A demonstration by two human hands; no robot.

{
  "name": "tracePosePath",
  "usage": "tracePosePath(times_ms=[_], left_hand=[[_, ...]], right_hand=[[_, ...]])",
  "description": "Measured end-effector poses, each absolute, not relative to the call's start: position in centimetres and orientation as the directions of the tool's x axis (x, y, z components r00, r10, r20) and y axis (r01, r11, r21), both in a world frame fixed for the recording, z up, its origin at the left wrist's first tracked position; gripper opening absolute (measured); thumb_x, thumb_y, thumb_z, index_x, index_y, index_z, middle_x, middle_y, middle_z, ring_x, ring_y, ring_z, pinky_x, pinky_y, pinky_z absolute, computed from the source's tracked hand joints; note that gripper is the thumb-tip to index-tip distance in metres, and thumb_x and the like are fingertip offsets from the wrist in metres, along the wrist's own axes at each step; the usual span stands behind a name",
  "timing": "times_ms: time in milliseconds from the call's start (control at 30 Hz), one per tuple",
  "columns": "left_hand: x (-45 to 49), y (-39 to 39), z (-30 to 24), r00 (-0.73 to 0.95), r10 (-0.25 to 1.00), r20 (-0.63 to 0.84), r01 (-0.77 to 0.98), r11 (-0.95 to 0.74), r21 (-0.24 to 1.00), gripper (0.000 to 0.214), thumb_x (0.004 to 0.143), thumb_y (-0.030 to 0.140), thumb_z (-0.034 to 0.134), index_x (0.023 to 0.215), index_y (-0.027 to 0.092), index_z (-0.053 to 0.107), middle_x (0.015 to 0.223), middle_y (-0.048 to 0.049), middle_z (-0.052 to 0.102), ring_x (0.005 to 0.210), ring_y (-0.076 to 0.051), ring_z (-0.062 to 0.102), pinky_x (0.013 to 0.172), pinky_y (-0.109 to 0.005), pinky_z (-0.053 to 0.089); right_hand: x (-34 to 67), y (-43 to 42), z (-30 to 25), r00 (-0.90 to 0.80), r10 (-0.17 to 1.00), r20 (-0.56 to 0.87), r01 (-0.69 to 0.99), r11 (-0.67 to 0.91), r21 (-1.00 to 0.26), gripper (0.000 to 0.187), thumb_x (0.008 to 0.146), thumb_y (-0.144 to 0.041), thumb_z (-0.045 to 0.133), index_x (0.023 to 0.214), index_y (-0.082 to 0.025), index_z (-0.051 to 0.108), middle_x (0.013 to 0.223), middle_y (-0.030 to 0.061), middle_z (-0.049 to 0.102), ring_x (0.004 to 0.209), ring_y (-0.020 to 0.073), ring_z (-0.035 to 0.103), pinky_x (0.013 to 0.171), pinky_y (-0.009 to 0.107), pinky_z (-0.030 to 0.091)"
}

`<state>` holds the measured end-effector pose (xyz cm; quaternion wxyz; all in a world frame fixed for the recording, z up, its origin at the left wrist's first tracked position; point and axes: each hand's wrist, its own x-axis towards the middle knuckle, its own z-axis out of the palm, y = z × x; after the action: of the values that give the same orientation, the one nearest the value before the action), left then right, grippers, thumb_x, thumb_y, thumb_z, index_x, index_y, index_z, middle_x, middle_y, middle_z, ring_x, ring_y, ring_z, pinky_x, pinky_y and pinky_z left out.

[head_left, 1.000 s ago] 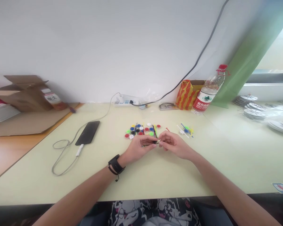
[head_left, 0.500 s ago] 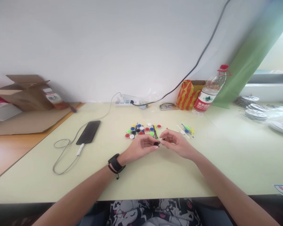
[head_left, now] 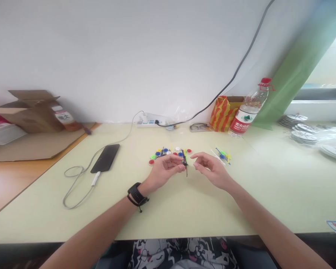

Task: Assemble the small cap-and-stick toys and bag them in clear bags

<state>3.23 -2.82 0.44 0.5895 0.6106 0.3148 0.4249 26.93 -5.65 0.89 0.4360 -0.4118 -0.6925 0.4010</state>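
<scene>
My left hand [head_left: 165, 170], with a black watch [head_left: 137, 193] on its wrist, pinches a thin black stick-like piece [head_left: 186, 170] between thumb and fingertips. The piece stands roughly upright, and the fingers partly cover it. To the right, my right hand [head_left: 212, 171] is apart from it, fingers and thumb spread with nothing between them. Behind my left hand lies a group of small round coloured discs [head_left: 151, 162] and thin sticks, partly hidden. Beyond my right hand is a small cluster of thin coloured sticks [head_left: 226, 158] with a blue disc [head_left: 221, 156].
A phone [head_left: 105, 158] on a white cable lies left. Along the wall are a power strip [head_left: 147, 125], glasses [head_left: 199, 126], a striped bag [head_left: 221, 116] and a water bottle [head_left: 243, 119]. Cardboard [head_left: 36, 114] stands far left; stacked white discs [head_left: 304, 136] sit far right.
My hands have moved apart: the right fingers have opened and come off the black piece. The piece in my left hand has turned from lying flat to upright.
</scene>
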Motion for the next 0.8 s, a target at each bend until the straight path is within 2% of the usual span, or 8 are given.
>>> tracePosePath(times_ms=[200,267,300,367,400,467,567,800], left_hand=[[3.31,-3.09,0.78,0.433,0.891,0.138,-0.092,-0.109,0.990,0.038,0.077,0.036,0.090,0.103,0.014,0.074,0.098,-0.0094,0.079,0.093,-0.024,0.077,0.091,-0.041,0.063],[3.35,-3.16,0.90,0.424,0.896,0.133,-0.090,-0.105,0.990,0.037,0.076,0.036,0.090,0.101,0.014,0.074,0.099,-0.0097,0.079,0.093,-0.024,0.077,0.092,-0.041,0.063],[3.36,-3.18,0.92,0.423,0.896,0.132,-0.091,-0.103,0.990,0.037,0.076,0.036,0.090,0.100,0.014,0.074,0.100,-0.0100,0.079,0.094,-0.024,0.077,0.092,-0.041,0.063],[3.37,-3.18,0.89,0.423,0.896,0.134,-0.092,-0.105,0.990,0.037,0.076,0.036,0.090,0.101,0.014,0.074,0.100,-0.0102,0.079,0.094,-0.025,0.077,0.093,-0.042,0.063],[3.36,-3.17,0.84,0.424,0.896,0.136,-0.091,-0.107,0.990,0.037,0.076,0.036,0.090,0.101,0.014,0.074,0.100,-0.0102,0.079,0.094,-0.025,0.077,0.093,-0.042,0.063],[3.36,-3.15,0.73,0.423,0.895,0.140,-0.083,-0.115,0.990,0.037,0.076,0.035,0.090,0.102,0.014,0.074,0.099,-0.0098,0.079,0.093,-0.024,0.077,0.092,-0.041,0.063],[3.33,-3.11,0.61,0.421,0.895,0.150,-0.077,-0.129,0.989,0.036,0.077,0.036,0.089,0.102,0.015,0.075,0.099,-0.0093,0.079,0.092,-0.023,0.077,0.090,-0.040,0.063],[3.37,-3.13,0.57,0.425,0.892,0.151,-0.083,-0.128,0.988,0.036,0.076,0.036,0.090,0.100,0.015,0.074,0.101,-0.0096,0.078,0.094,-0.024,0.077,0.090,-0.039,0.064]], right_hand=[[26.23,-6.23,0.81,-0.298,0.916,0.269,0.136,0.320,-0.938,0.078,0.094,-0.044,0.069,0.160,-0.033,0.028,0.092,0.0004,0.060,0.072,0.0157,0.056,0.068,0.032,0.050],[26.13,-6.26,0.84,-0.287,0.915,0.283,0.128,0.329,-0.936,0.073,0.092,-0.045,0.072,0.155,-0.033,0.037,0.093,0.0001,0.061,0.069,0.0144,0.055,0.066,0.031,0.049],[26.15,-6.24,0.89,-0.295,0.913,0.283,0.142,0.334,-0.932,0.058,0.092,-0.047,0.071,0.144,-0.031,0.051,0.091,0.0002,0.061,0.068,0.0140,0.054,0.065,0.031,0.048],[26.31,-6.17,1.02,-0.372,0.894,0.250,0.189,0.337,-0.922,0.031,0.097,-0.053,0.062,0.095,-0.023,0.071,0.077,0.0006,0.059,0.062,0.0137,0.050,0.061,0.031,0.044],[26.43,-6.13,1.08,-0.428,0.877,0.220,0.208,0.332,-0.920,0.047,0.100,-0.055,0.056,0.070,-0.021,0.064,0.069,0.0010,0.055,0.060,0.0136,0.047,0.059,0.031,0.041],[26.62,-6.05,1.15,-0.506,0.845,0.172,0.215,0.316,-0.924,0.065,0.103,-0.058,0.046,0.050,-0.020,0.044,0.058,0.0005,0.045,0.055,0.0131,0.040,0.056,0.032,0.035],[26.63,-5.98,1.08,-0.464,0.870,0.166,0.196,0.283,-0.939,0.059,0.100,-0.060,0.051,0.057,-0.021,0.046,0.059,-0.0013,0.044,0.054,0.0126,0.037,0.053,0.030,0.032],[26.15,-6.03,0.83,-0.370,0.908,0.195,0.126,0.257,-0.958,0.031,0.093,-0.052,0.070,0.092,-0.023,0.059,0.086,0.0015,0.061,0.071,0.0155,0.057,0.066,0.031,0.050]])
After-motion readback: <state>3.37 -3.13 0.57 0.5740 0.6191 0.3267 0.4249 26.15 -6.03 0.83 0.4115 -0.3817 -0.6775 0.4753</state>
